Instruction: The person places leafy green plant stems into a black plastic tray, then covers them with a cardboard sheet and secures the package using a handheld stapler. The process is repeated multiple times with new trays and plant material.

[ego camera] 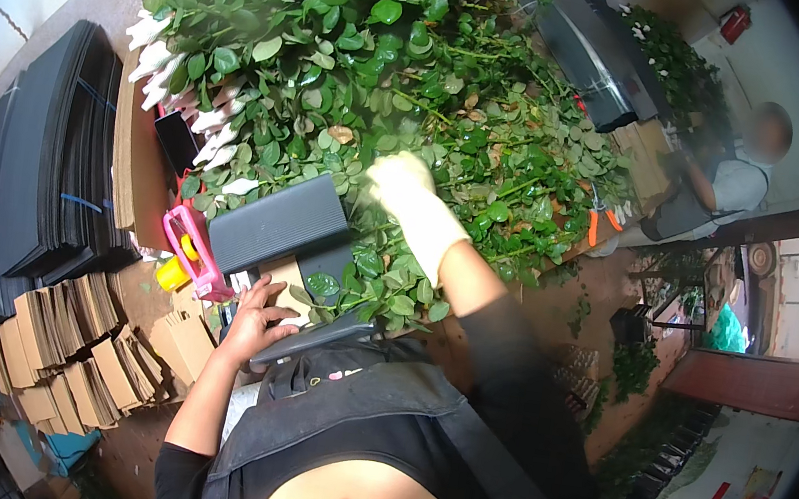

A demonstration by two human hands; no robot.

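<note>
My left hand (260,322) is bare and rests with its fingers apart on a brown cardboard piece (293,296) close to my apron. The cardboard lies over a flat dark sheet (321,269). Just beyond it stands a folded dark grey corrugated sheet (278,222). In a pale glove, my right hand (402,182) reaches over a large heap of leafy green stems (391,82). Its fingers are blurred by glare, so whether they grip a stem cannot be told. Several white flower heads (155,66) stick out at the heap's left side.
A pink tape dispenser (198,253) with a yellow roll stands left of the corrugated sheet. Stacks of black sheets (56,151) and cut cardboard pieces (68,350) lie further left. Orange-handled cutters (603,227) lie at the right edge. Beyond them, a co-worker (734,180) is at another bench.
</note>
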